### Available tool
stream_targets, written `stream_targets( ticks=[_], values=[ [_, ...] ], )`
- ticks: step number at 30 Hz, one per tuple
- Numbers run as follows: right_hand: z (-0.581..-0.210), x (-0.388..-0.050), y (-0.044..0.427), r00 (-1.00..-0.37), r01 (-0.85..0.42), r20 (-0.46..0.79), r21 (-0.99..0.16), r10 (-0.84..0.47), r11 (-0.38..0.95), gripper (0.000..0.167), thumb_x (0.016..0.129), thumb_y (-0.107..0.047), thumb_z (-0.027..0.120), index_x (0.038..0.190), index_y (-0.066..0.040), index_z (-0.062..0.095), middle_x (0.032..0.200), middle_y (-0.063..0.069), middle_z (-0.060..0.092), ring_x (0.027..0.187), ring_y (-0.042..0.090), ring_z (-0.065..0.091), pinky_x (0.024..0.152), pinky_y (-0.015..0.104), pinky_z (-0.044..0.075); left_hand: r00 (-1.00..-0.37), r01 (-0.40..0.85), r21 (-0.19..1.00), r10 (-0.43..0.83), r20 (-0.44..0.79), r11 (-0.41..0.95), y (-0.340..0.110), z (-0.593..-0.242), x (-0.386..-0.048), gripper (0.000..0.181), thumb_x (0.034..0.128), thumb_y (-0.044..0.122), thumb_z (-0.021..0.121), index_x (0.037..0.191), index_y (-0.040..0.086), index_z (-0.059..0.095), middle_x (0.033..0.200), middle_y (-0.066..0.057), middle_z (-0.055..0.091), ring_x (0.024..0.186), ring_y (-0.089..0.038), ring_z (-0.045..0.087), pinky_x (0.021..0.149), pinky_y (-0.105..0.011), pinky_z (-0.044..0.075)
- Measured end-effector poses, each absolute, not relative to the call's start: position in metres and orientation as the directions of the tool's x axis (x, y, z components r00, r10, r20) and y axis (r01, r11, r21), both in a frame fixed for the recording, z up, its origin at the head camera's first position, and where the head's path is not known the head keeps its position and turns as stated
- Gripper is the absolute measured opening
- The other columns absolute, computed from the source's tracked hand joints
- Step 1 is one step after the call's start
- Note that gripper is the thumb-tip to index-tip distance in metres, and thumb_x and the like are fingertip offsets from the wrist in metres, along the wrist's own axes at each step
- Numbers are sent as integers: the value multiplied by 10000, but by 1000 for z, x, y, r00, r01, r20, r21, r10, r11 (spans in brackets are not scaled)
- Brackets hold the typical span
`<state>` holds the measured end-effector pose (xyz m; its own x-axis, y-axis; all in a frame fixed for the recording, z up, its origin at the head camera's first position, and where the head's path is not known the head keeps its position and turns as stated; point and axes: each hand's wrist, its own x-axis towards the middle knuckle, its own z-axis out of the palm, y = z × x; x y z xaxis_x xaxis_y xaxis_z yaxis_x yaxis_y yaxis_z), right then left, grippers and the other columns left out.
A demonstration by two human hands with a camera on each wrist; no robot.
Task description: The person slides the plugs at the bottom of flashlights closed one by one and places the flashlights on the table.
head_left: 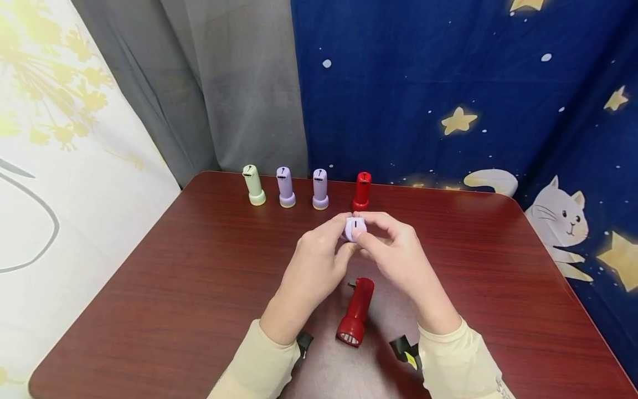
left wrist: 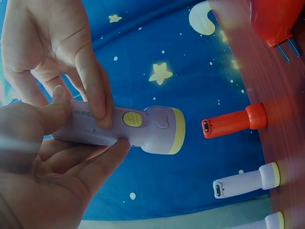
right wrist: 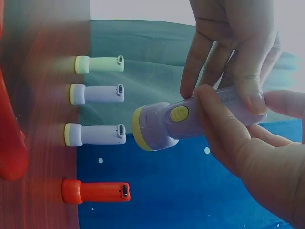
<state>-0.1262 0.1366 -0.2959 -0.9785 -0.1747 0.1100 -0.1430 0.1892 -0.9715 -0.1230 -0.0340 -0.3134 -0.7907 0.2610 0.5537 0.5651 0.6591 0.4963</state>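
Both hands hold a lavender flashlight (head_left: 355, 226) above the middle of the table, its tail end facing the head camera. Its yellow switch (left wrist: 133, 119) and yellow-rimmed head (right wrist: 151, 128) show in the wrist views, with the head pointing down to the table. The left hand (head_left: 316, 257) grips the body from one side. From the other side the right hand (head_left: 396, 244) grips it, thumb near the tail end. Below the hands a red flashlight (head_left: 360, 305) lies on the table, lens towards me; its two plug prongs (left wrist: 285, 51) stick out.
Along the back edge of the brown table (head_left: 199, 266) stand a pale green flashlight (head_left: 255, 185), two lavender flashlights (head_left: 286, 188) and a red flashlight (head_left: 363, 187), heads down. Behind them hang a grey curtain (head_left: 249, 83) and a blue starry curtain (head_left: 389, 100).
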Motion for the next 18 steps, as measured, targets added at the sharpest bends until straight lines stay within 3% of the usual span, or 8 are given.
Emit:
stream_targets(
  ticks=[10, 18],
  values=[
    [-294, -124, 135, -975, -147, 110, -971, -196, 190, 412, 1023, -76, 663, 1430, -17, 637, 1416, 216, 652, 1104, 251, 781, 936, 289, 634, -803, 553, 518, 252, 541, 652, -35, -311, -122, 444, 944, 69, 793, 1371, 65, 669, 1296, -91, 765, 1131, -218, 778, 978, -349, 625],
    [-295, -123, 131, -975, -131, 80, -962, -209, 241, 434, 1060, -119, 625, 1485, -38, 586, 1349, 231, 680, 1047, 228, 774, 992, 374, 628, -824, 517, 544, 212, 526, 661, -36, -310, -121, 379, 943, 82, 790, 1312, 68, 707, 1214, -86, 784, 1009, -216, 770, 926, -352, 650]
  ],
)
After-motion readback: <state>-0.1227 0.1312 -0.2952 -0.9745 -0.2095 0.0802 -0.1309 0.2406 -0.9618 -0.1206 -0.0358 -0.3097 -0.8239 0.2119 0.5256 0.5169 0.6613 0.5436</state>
